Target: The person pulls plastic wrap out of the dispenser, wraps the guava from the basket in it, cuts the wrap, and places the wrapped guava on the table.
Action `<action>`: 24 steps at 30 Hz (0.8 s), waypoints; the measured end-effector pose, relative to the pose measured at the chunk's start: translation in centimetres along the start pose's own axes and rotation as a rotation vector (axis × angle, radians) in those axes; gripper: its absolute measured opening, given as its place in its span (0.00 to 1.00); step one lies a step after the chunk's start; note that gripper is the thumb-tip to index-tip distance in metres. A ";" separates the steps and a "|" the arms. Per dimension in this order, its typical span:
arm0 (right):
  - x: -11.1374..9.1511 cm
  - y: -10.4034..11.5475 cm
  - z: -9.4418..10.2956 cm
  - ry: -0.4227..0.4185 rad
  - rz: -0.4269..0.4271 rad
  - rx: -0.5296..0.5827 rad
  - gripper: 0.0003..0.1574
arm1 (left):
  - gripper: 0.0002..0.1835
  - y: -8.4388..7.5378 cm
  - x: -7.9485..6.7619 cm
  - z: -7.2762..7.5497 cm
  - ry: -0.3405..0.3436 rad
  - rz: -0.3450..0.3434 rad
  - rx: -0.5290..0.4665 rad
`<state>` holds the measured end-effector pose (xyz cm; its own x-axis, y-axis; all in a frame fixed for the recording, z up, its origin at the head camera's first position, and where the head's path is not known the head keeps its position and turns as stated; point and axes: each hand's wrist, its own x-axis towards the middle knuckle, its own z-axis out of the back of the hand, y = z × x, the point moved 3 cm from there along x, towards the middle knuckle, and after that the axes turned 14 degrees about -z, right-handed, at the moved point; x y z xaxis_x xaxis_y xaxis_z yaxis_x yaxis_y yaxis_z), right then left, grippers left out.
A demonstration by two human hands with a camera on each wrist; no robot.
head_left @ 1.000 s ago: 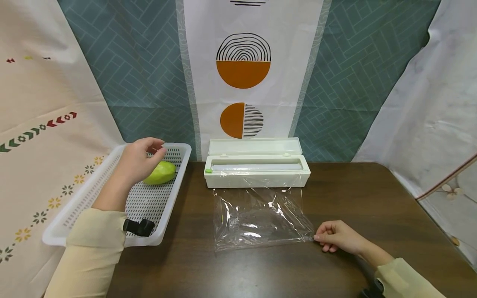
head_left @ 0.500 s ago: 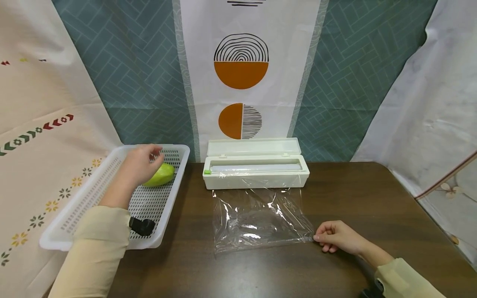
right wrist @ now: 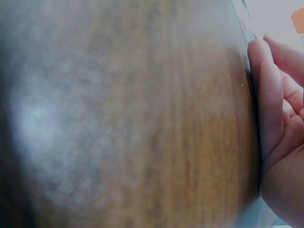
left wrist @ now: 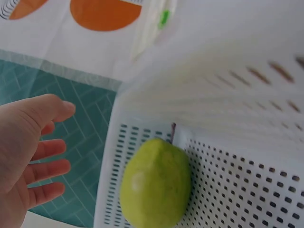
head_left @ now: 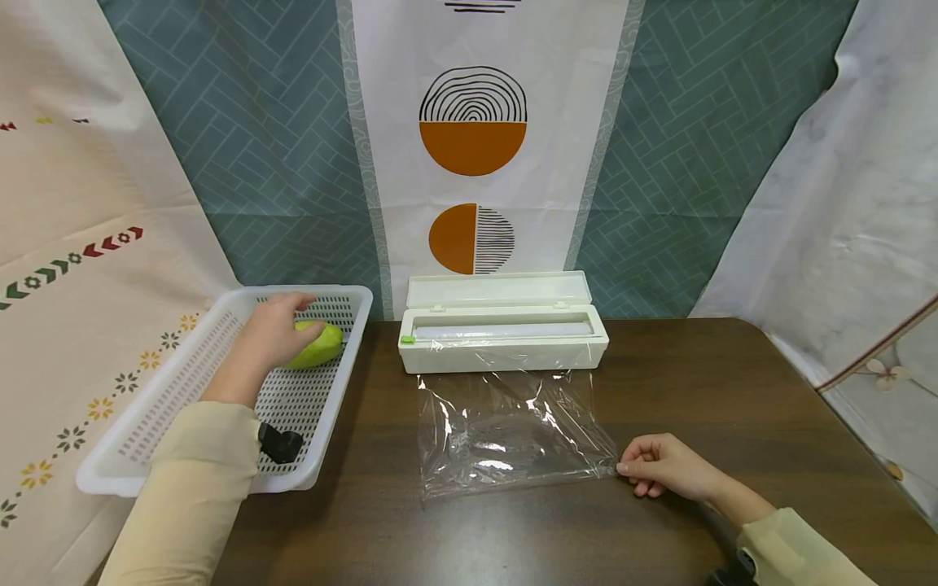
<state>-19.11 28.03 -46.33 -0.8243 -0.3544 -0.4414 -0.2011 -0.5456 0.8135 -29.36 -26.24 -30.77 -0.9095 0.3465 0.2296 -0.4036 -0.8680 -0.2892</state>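
My left hand (head_left: 276, 330) hovers over the white plastic basket (head_left: 344, 391), its thumb and fingers parted and nothing between them. Just beyond the fingers a green pear (left wrist: 156, 185) with a short brown stem lies on the basket's perforated floor. On the table, my right hand (head_left: 667, 465) pinches the near right corner of a sheet of clear plastic wrap (head_left: 506, 439). That sheet runs out from a white wrap dispenser (head_left: 506, 356), whose lid (head_left: 498, 288) stands raised. In the right wrist view the right fingers (right wrist: 270, 102) are bent close to the tabletop.
A dark wooden table (head_left: 703, 382) bears everything. Behind it hangs a patterned cloth (head_left: 293, 146), with a pale cloth (head_left: 66, 268) at the left and another (head_left: 857, 244) at the right. A green slider (head_left: 407, 338) sits on the dispenser's left end.
My left hand has sunk lower into the basket, toward the pear. The right hand and the wrap have stayed in place, and the head view has shifted slightly.
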 end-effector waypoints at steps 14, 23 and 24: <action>0.1 -0.1 0.0 0.005 -0.001 0.010 0.17 | 0.43 3.1 -0.1 -1.6 0.066 0.060 -0.025; 0.1 -0.1 0.0 0.004 0.006 0.016 0.17 | 0.47 4.7 -0.3 -3.3 0.112 0.083 -0.038; 0.1 -0.1 0.0 0.003 0.006 0.016 0.17 | 0.47 4.8 -0.3 -3.4 0.112 0.083 -0.038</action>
<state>-19.16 28.01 -46.45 -0.8240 -0.3601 -0.4375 -0.2044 -0.5312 0.8222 -31.34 -29.31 -35.35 -0.9444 0.3134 0.0993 -0.3282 -0.8818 -0.3387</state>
